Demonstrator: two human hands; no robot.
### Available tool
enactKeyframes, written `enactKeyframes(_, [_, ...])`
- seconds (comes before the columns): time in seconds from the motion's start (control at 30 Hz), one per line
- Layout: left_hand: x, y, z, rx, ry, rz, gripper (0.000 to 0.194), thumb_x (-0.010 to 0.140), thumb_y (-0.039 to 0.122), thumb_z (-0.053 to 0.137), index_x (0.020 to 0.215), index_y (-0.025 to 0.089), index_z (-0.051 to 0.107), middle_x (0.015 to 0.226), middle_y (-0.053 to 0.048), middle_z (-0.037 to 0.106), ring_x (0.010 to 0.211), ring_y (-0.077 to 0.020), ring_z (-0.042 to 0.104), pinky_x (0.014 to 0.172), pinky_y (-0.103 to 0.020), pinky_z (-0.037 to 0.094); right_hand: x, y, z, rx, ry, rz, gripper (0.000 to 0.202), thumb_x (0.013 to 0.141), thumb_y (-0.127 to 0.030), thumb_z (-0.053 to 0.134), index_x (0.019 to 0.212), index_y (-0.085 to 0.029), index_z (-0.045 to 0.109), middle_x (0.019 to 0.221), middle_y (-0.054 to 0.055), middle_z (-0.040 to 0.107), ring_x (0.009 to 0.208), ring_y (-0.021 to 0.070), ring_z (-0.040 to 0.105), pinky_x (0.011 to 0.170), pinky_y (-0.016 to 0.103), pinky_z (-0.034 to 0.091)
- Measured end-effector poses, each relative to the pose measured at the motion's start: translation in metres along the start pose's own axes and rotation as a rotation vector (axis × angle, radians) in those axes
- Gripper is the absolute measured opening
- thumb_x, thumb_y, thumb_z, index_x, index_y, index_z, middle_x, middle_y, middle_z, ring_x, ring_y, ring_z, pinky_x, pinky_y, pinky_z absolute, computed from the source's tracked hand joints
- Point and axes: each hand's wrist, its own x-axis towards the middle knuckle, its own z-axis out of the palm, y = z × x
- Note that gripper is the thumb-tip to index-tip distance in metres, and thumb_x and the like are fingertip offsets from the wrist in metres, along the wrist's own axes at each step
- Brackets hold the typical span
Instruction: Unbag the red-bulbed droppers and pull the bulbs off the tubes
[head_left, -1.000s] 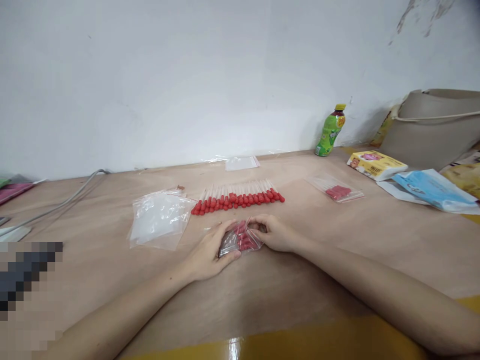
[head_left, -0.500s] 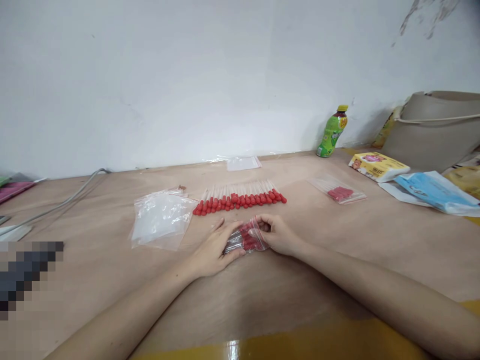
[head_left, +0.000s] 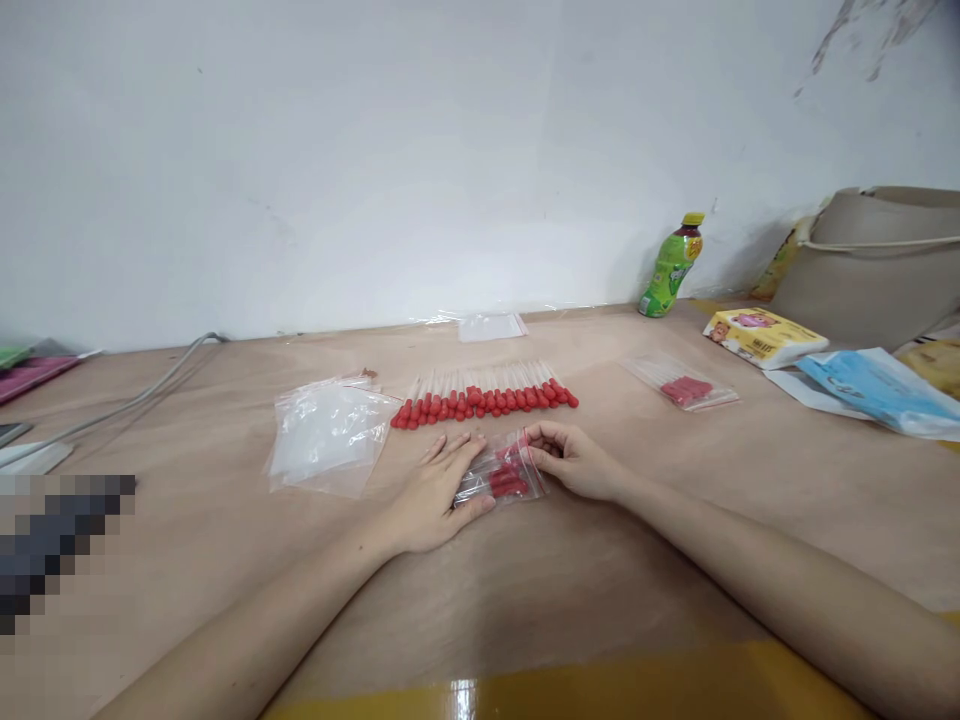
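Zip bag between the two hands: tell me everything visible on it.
The zip bag looks like thin clear plastic, glossy and creased, with a red line along its right edge. Inside lie several clear-stemmed pieces, red bulbs toward the right. It lies roughly flat on the table, nearer the camera than the row of similar loose pieces. The left hand covers its left end; the right hand pinches its right edge. Whether it is sealed, I can't tell.

– Backed by what?
– By a whitish wall, stained with dark streaks at upper right.
– And below?
– Spread with a flat brown surface, edged in front with a yellow strip.
– Lit how?
– Softly, with white glare on the strip and shadow low at right.
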Motion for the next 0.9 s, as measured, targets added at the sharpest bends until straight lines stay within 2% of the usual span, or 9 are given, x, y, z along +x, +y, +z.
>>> enactKeyframes(0.1, [0.0,0.0,-0.002,0.002,-0.008,0.002,0.066,0.087,0.055,0.032,0.139,0.018,0.016,0.145,-0.007,0.023,0.134,-0.0228,0.017,0.111,-0.046,0.015,0.0,0.0,-0.001,0.028,0.031,0.038,0.033,0.072,-0.046,0.061,0.084,-0.016,0.055,0.078,0.002,0.061,0.067,0.0112,0.057,0.063,0.026,0.046])
enactKeyframes(0.23, [-0.004,-0.006,-0.004,0.057,-0.045,0.019,0.067,0.086,0.057,0.03,0.14,0.021,0.015,0.147,-0.007,0.015,0.135,-0.0232,0.013,0.11,-0.046,0.012,-0.002,-0.001,-0.019,0.128,0.074,0.134,0.034,0.068,-0.042,0.067,0.086,-0.018,0.051,0.066,-0.003,0.058,0.056,0.0094,0.056,0.047,0.021,0.042])
enactKeyframes(0.4, [-0.009,-0.015,-0.004,0.123,-0.094,-0.001,0.069,0.084,0.062,0.028,0.14,0.025,0.012,0.147,-0.005,0.006,0.135,-0.0255,0.003,0.109,-0.05,0.009,-0.004,-0.004,-0.059,0.219,0.097,0.112,0.029,0.066,-0.034,0.071,0.085,-0.017,0.056,0.08,0.001,0.065,0.062,0.0068,0.057,0.063,0.022,0.048])
enactKeyframes(0.5, [-0.01,-0.015,-0.004,0.131,-0.095,0.001,0.069,0.084,0.062,0.028,0.141,0.026,0.011,0.147,-0.005,0.005,0.135,-0.0247,0.003,0.11,-0.049,0.007,-0.004,-0.005,-0.091,0.197,0.211,0.074,0.028,0.064,-0.033,0.073,0.084,-0.018,0.059,0.079,0.001,0.066,0.061,0.0076,0.058,0.061,0.021,0.048])
enactKeyframes(0.57, [-0.009,-0.015,-0.004,0.13,-0.082,-0.001,0.069,0.084,0.062,0.028,0.14,0.025,0.011,0.147,-0.005,0.006,0.135,-0.0244,0.003,0.11,-0.048,0.007,-0.003,-0.004,-0.112,0.18,0.372,-0.013,0.03,0.063,-0.037,0.072,0.085,-0.02,0.06,0.085,0.003,0.067,0.063,0.0088,0.06,0.063,0.023,0.05])
enactKeyframes(0.67, [-0.009,-0.013,-0.004,0.12,-0.063,-0.007,0.069,0.084,0.062,0.029,0.14,0.025,0.015,0.147,-0.006,0.01,0.135,-0.0244,0.005,0.11,-0.049,0.007,0.001,0.005,-0.133,0.056,0.694,-0.203,0.031,0.066,-0.041,0.068,0.087,-0.022,0.056,0.093,0.005,0.066,0.073,0.0141,0.063,0.072,0.031,0.052])
enactKeyframes(0.73, [-0.008,-0.013,-0.006,0.109,-0.057,-0.004,0.069,0.083,0.062,0.031,0.139,0.025,0.018,0.147,-0.006,0.012,0.135,-0.0244,0.008,0.109,-0.049,0.008,0.003,0.014,-0.136,-0.103,0.836,-0.279,0.031,0.069,-0.041,0.065,0.09,-0.021,0.055,0.096,0.008,0.066,0.081,0.018,0.064,0.077,0.037,0.052])
enactKeyframes(0.8, [-0.008,-0.013,-0.007,0.096,-0.049,0.004,0.068,0.083,0.062,0.032,0.139,0.025,0.02,0.147,-0.006,0.014,0.135,-0.0241,0.01,0.11,-0.049,0.008,0.005,0.023,-0.131,-0.293,0.858,-0.308,0.029,0.072,-0.038,0.062,0.092,-0.018,0.056,0.098,0.01,0.065,0.088,0.0202,0.063,0.081,0.04,0.05])
enactKeyframes(0.9, [-0.008,-0.014,-0.007,0.087,-0.038,0.011,0.068,0.083,0.061,0.033,0.139,0.025,0.02,0.146,-0.006,0.014,0.135,-0.024,0.011,0.11,-0.048,0.008,0.007,0.032,-0.116,-0.578,0.746,-0.292,0.025,0.079,-0.034,0.054,0.097,-0.018,0.059,0.099,0.009,0.066,0.09,0.02,0.062,0.083,0.039,0.049])
